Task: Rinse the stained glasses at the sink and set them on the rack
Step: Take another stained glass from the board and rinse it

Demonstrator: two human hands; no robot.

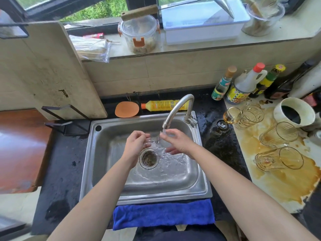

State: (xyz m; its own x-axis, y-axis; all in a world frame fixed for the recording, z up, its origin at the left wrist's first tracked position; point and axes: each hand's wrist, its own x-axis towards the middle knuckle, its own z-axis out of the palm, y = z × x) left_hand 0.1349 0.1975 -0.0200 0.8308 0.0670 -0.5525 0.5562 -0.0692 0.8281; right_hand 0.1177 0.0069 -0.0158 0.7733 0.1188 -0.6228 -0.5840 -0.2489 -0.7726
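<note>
Water runs from the curved tap (180,108) into the steel sink (107,180). Under the stream I hold a clear glass (157,144), tilted, between both hands. My left hand (135,145) grips its left end. My right hand (177,141) cups its right side with the fingers spread around it. To the right, several stained glasses lie tipped over on a white board smeared with brown liquid: two at the back (243,115), one in the middle (278,134), one at the front (279,158). A black wire rack (67,122) stands left of the sink, holding a cutting board.
A blue cloth (163,214) hangs over the counter's front edge. An orange scrubber (126,109) and a yellow detergent bottle (161,105) lie behind the sink. Sauce bottles (243,86) and a white cup of dark liquid (293,113) crowd the back right. The black counter is wet.
</note>
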